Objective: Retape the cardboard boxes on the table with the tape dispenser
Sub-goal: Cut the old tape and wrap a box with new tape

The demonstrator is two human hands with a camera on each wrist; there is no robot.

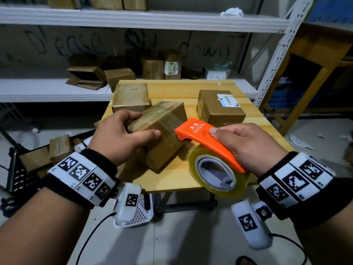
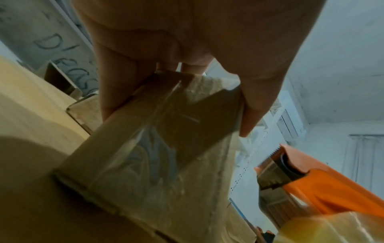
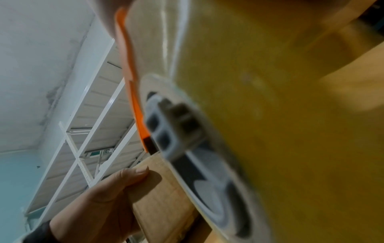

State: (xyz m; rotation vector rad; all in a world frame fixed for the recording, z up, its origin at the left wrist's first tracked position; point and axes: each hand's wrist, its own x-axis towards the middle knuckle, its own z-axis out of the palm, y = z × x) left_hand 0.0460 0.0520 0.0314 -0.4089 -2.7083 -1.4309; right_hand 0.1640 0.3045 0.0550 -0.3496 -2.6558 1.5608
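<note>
A small cardboard box (image 1: 162, 134), wrapped in old clear tape, stands tilted on one edge near the table's front. My left hand (image 1: 122, 131) grips its upper left corner, thumb across the near face, fingers over the top; the left wrist view shows the box (image 2: 158, 148) from below with my fingers (image 2: 116, 92) round it. My right hand (image 1: 246, 142) holds the orange tape dispenser (image 1: 202, 134) with its clear tape roll (image 1: 215, 171). The dispenser's front end touches the box's right face. The right wrist view is filled by the blurred tape roll (image 3: 259, 131).
Two more cardboard boxes stand on the wooden table (image 1: 191, 87): one at the back left (image 1: 130, 96), one with a white label at the right (image 1: 219, 108). Behind is a white shelf (image 1: 53, 88) with several boxes. A wooden frame (image 1: 313, 77) stands right.
</note>
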